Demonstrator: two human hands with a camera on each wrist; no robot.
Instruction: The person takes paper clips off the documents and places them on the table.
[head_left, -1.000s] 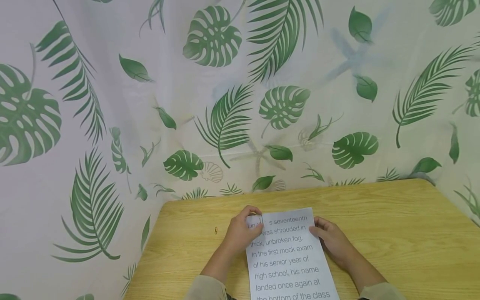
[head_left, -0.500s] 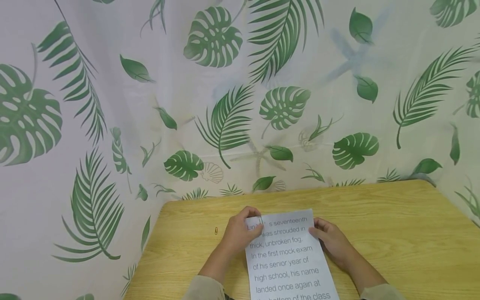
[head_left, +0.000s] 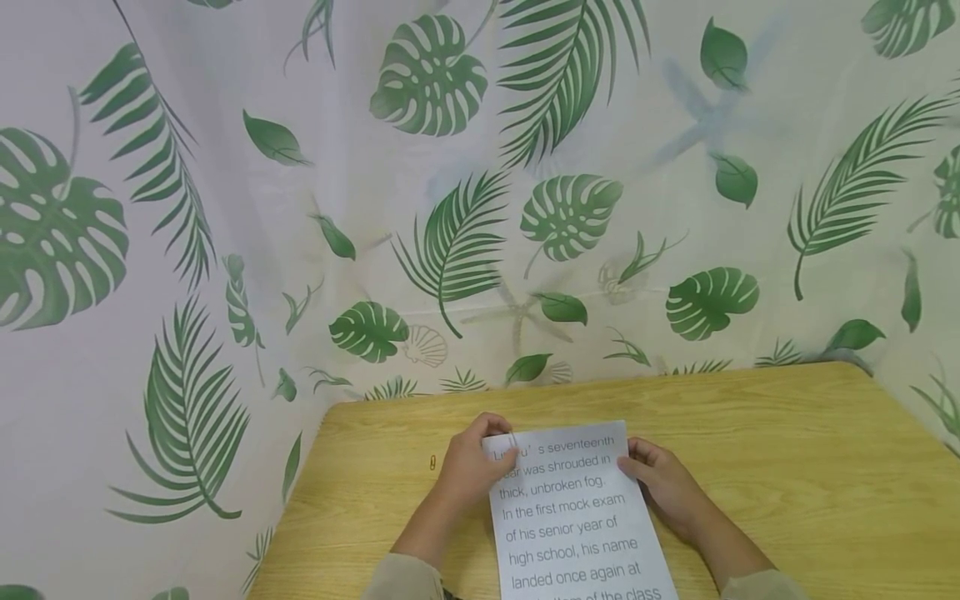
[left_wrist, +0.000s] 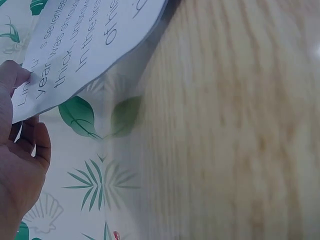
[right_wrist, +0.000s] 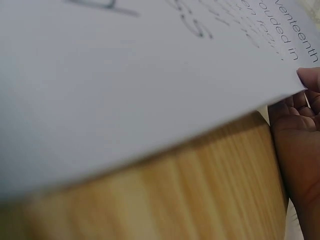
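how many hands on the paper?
2: the left hand pinches the paper at its top left corner; the right hand grips its right edge near the top.

Yellow wood-grain table [head_left: 787,467]; paper clip [head_left: 432,462] (small one) on left part.

Wht sheet [head_left: 573,515] w/ lg txt is held nr top.

Lower end of paper [head_left: 573,512] outside head view
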